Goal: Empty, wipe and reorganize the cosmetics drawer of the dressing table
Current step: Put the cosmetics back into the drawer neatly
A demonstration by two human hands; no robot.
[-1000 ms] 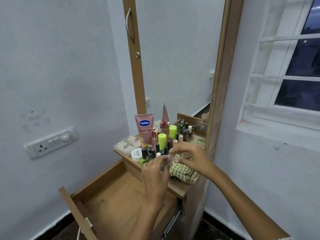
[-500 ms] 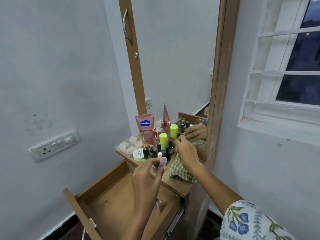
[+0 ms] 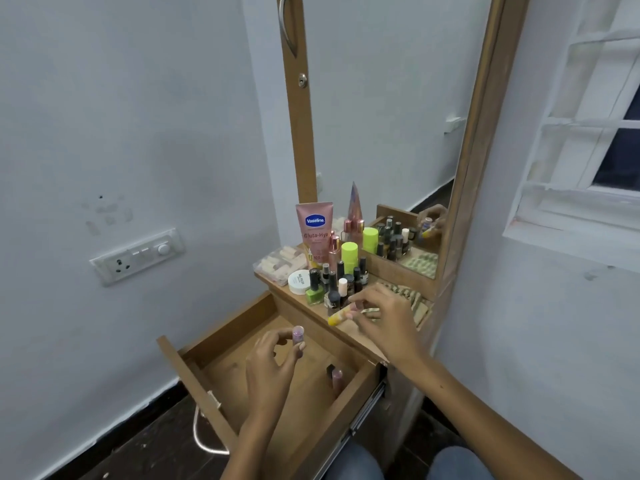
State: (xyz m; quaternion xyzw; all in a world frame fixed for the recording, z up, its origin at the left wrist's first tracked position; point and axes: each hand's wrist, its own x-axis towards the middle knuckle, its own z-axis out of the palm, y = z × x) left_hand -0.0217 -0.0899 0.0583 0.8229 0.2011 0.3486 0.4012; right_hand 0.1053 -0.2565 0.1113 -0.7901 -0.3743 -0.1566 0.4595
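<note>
Nearest the camera, the wooden drawer [image 3: 221, 344] stands pulled out, a shallow box of smooth brown board with a pale looped handle at its front. Inside it, toward the side nearest the tabletop, a slim pink tube with a dark cap [image 3: 335, 375] lies alone on the drawer's floor, its long axis running roughly from the drawer's front toward its back.

Above the drawer's middle, the left hand [image 3: 268, 365] pinches a small pale-purple bottle [image 3: 298, 334] between thumb and curled fingers, the little cylinder held upright with its round top facing up.

Just beyond the drawer, over the front edge of the tabletop [image 3: 349, 329], the right hand [image 3: 388, 317] holds a yellow-tipped stick [image 3: 341, 315] in its fingertips; the stick lies nearly level, its yellow end pointing toward the drawer. A folded green checked cloth [image 3: 417, 304], soft and ribbed, lies under that hand's far side.

Farther back from the drawer stand a cluster of small dark-capped glass nail polish bottles [image 3: 337, 282], one bright green, a flat white round jar [image 3: 298, 281], a clear plastic box [image 3: 277, 265], two lime cylinders and a tall pink Vaseline tube [image 3: 314, 233]. Behind them rises the wood-framed mirror [image 3: 391, 98].
</note>
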